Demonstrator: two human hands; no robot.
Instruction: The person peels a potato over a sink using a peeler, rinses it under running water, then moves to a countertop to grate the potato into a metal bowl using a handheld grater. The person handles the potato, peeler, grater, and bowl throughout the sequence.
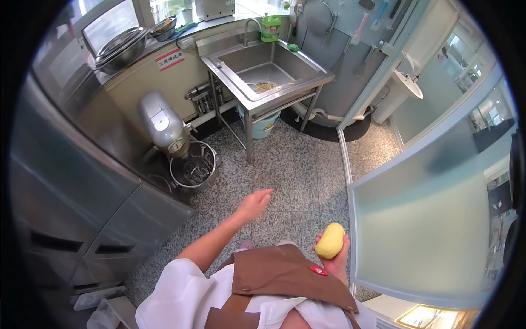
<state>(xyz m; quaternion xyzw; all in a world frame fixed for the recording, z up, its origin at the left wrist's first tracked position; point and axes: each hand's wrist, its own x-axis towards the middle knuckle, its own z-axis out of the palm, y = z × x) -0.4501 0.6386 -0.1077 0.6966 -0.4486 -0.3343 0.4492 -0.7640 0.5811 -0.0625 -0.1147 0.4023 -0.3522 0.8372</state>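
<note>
A peeled potato [330, 240], pale yellow, rests in my right hand [337, 261], whose fingers wrap its sides at the lower right. My left hand [255, 204] reaches out over the speckled floor with its fingers curled together and nothing visible in them. Beyond both hands stands a stainless steel sink [269, 68], where light-coloured scraps [265, 86] lie at the near edge of the basin. A curved faucet [248, 31] rises at its back, beside a green plastic jug [271, 28]. A green cloth or scrubber [293, 47] sits on the sink's right rim.
A stand mixer [162, 119] with a metal bowl [193, 164] stands on the floor at left, near a steel cabinet [82, 197]. Under the sink is a light blue bucket [263, 125]. Metal bowls [121, 49] line the sill. A frosted glass panel [423, 230] borders the right.
</note>
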